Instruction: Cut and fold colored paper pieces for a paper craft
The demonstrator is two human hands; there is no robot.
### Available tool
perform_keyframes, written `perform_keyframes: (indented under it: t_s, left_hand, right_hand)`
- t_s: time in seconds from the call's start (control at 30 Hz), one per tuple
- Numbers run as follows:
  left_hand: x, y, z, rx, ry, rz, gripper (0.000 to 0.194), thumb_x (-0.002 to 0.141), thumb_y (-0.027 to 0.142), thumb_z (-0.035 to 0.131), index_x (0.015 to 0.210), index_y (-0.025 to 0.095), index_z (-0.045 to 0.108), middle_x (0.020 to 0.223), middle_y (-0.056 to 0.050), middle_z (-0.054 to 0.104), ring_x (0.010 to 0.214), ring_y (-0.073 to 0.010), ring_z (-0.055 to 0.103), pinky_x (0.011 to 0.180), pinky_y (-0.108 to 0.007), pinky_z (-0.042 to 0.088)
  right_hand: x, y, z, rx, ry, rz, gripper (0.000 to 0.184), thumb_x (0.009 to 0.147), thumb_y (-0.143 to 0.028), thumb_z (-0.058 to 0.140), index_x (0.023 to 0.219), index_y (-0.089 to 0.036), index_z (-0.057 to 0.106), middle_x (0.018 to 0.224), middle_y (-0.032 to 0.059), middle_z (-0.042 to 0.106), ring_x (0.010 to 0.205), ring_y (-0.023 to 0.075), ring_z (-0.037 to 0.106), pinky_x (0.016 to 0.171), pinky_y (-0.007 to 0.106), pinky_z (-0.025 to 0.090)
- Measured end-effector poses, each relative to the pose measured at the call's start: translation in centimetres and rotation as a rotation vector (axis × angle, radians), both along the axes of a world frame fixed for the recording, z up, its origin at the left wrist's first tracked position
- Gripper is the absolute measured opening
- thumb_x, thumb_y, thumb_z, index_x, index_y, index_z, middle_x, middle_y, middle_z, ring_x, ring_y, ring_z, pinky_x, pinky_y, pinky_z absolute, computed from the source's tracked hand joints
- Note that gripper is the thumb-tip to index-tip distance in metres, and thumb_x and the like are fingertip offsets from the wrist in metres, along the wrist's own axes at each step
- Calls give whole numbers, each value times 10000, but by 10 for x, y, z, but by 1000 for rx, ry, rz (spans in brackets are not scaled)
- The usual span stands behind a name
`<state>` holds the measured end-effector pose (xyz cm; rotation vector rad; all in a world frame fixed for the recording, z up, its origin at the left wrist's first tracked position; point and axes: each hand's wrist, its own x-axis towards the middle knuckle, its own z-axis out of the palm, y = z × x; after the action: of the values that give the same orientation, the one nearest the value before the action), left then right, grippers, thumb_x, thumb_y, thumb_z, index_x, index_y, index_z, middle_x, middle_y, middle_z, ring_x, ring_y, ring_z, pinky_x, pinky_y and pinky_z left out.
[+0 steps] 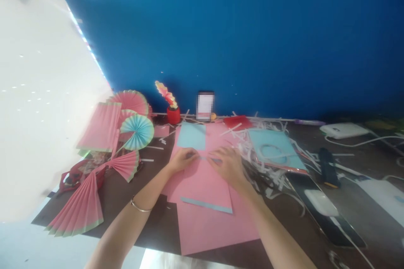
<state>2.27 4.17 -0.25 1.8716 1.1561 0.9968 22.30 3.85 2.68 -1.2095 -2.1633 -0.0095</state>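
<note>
A pink paper sheet (pixel 206 183) lies mid-worktop, stretching from the hands towards the near edge, with one narrow blue strip (pixel 206 205) along its near end, slanting so that its right tip sits closest to that edge. A second blue strip (pixel 203 158) shows at its far end, long axis running left to right, roughly parallel to the worktop's far edge and directly between the hands, neither clearly nearer. The left hand (pixel 182 160) has its fingertips drawn together at the strip's left end; the right hand (pixel 227 166) lies over its right end, fingers slightly apart; whether either pinches or only presses, I cannot tell. Larger pink paper (pixel 217 235) spreads underneath, a pale blue sheet (pixel 191 135) lies just beyond, and pleated fans (pixel 82 208) crowd the worktop's left edge
</note>
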Motion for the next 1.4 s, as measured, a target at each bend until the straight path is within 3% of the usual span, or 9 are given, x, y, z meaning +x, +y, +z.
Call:
perform_keyframes:
  t_s: [0.17,0.33,0.47,0.57,0.73,1.0,1.17,1.3,1.4]
  left_hand:
    - [1,0,-2,35,53,1,219,811,314,483,768,145,615,768,-46,653,707,-135,573,655,-232,420]
    - [1,-2,0,40,18,36,226,816,323,479,773,150,618,772,-42,648,716,-132,572,670,-230,418]
    - [0,-1,3,44,-70,103,247,813,349,483,772,151,625,780,-41,646,740,-136,572,687,-230,421]
    - [-2,-1,5,27,-102,134,270,792,386,509,768,152,643,795,-48,658,757,-150,580,705,-240,426]
    - [-4,-1,8,-107,-167,183,379,774,425,529,1015,146,615,723,-32,661,593,-125,557,580,-235,423]
    - [-10,1,6,-124,-297,217,361,786,465,499,840,142,650,806,-40,659,774,-163,596,721,-260,448]
    - [-7,-6,10,-333,-377,69,481,721,425,613,1102,142,533,737,-31,650,607,-123,583,571,-227,450]
    - [-7,-4,5,-332,-423,125,705,681,383,667,1271,148,362,753,-43,668,676,-149,619,626,-252,482]
    - [-10,2,-2,-236,-470,235,731,698,382,652,1304,156,312,796,-50,672,732,-157,629,687,-276,493]
  right_hand:
    - [-8,-1,-1,-42,-105,43,180,810,-241,516,660,-214,611,721,13,655,736,171,525,713,312,273]
    - [-9,0,0,-22,-151,80,200,858,-213,415,737,-191,573,774,33,648,786,184,535,769,337,276]
    - [5,7,-8,-9,71,-18,191,840,-301,441,870,-185,589,897,59,657,908,217,551,846,371,301]
    - [17,14,-19,-181,240,-32,251,825,-354,440,796,-180,619,812,55,667,768,193,586,722,309,396]
    - [18,16,-19,-357,453,-157,306,768,-417,477,723,-169,651,735,57,676,670,196,581,639,304,426]
    - [20,15,-10,-496,688,-133,283,705,-412,569,741,-146,659,728,56,670,706,203,595,651,304,441]
    - [29,22,-17,-410,791,-219,318,711,-440,559,764,-144,662,730,52,664,733,217,592,676,327,447]
    - [28,23,-16,-440,857,-154,372,751,-480,507,901,-168,642,891,72,668,841,229,592,716,337,464]
    - [22,20,-12,-535,825,-43,374,726,-498,537,887,-177,638,903,83,669,863,234,599,733,342,477]
